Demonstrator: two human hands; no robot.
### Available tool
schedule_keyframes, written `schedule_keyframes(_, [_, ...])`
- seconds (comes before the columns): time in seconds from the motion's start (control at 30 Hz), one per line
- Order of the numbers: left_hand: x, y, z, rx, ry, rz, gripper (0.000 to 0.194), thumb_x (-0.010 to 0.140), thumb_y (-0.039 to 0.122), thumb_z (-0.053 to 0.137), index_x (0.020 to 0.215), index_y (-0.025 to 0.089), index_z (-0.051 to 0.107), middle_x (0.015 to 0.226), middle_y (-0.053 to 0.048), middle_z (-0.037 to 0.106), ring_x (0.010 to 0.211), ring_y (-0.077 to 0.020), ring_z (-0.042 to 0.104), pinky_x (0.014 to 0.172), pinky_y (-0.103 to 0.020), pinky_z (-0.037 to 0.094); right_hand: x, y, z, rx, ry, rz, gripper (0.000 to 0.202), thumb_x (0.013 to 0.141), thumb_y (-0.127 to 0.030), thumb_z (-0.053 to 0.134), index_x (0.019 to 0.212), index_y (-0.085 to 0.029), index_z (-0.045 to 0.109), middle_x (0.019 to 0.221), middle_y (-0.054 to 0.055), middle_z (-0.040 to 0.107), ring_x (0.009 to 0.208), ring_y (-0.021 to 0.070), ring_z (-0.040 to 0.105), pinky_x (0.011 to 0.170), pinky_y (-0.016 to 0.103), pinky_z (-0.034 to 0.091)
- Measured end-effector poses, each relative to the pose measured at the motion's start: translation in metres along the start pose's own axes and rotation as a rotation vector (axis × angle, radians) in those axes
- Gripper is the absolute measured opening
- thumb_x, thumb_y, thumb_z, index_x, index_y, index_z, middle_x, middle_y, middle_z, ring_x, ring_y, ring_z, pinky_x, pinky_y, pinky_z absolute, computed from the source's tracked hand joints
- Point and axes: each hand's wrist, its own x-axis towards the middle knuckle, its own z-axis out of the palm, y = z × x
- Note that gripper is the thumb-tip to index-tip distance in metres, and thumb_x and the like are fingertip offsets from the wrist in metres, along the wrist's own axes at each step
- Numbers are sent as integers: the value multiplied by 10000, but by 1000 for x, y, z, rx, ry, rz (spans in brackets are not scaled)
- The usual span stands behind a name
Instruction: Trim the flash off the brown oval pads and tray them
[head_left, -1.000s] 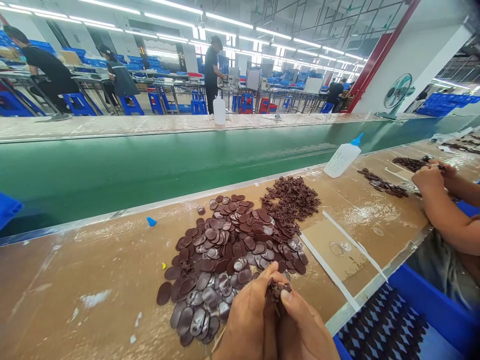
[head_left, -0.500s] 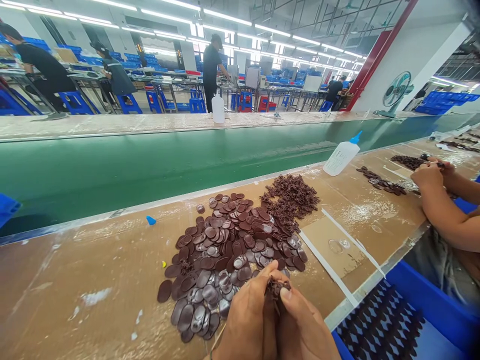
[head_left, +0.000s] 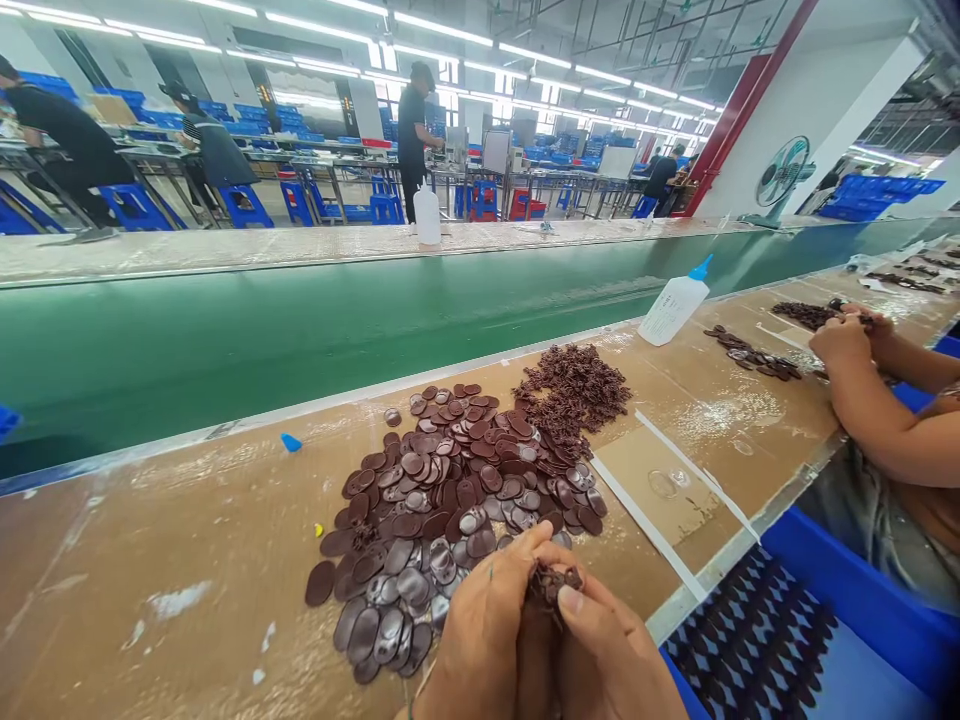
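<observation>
Small dark-brown spiky plastic piece (head_left: pixel 553 583) sits pinched between my two thumbs, low in the view, just above the near edge of the brown tabletop (head_left: pixel 172 540). My left hand (head_left: pixel 487 640) is clenched on its left side and my right hand (head_left: pixel 611 655) presses against it from the right, the two hands touching each other. Only the top of the piece shows; whatever else I may be gripping is hidden by my fingers.

Just beyond my hands lies the spread of flat dark-brown oval plastic discs (head_left: pixel 450 500), many overlapping, and behind that the heap of tangled dark-brown spiky pieces (head_left: pixel 574 395). As I judge it, the piece is small and held only at its tips, so a slip of a thumb could flick it into the discs, where its colour would hide it, or over the tabletop edge into the blue plastic bin (head_left: pixel 840 600) at my right. My wrists hover close to the nearest discs, and a careless shift could push some off the edge.

Further right, a co-worker's hands (head_left: pixel 847 335) are busy near the white squeeze bottle with a blue nozzle (head_left: pixel 671 305), well apart from mine. The green conveyor belt (head_left: pixel 300 330) runs behind everything.
</observation>
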Motion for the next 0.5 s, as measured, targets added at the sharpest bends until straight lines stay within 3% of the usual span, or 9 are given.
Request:
schedule_keyframes(0.2, [-1, -10, -3, 83, -49, 49, 523, 864, 168, 595, 1377, 178, 494, 1248, -72, 700, 1088, -175, 689, 1020, -278, 516, -2, -1, -2, 13, -50, 11, 238, 638, -368, 880, 780, -198, 794, 761, 58, 763, 823, 287, 722, 956, 433, 506])
schedule_keyframes(0.5, [7, -13, -9, 88, -95, 105, 381, 905, 237, 634, 1265, 167, 528, 1227, -108, 710, 1098, -157, 697, 992, -231, 530, 5, -4, -13, -5, -44, 19, 243, 666, -371, 867, 811, -187, 800, 686, 69, 750, 779, 297, 731, 887, 457, 541])
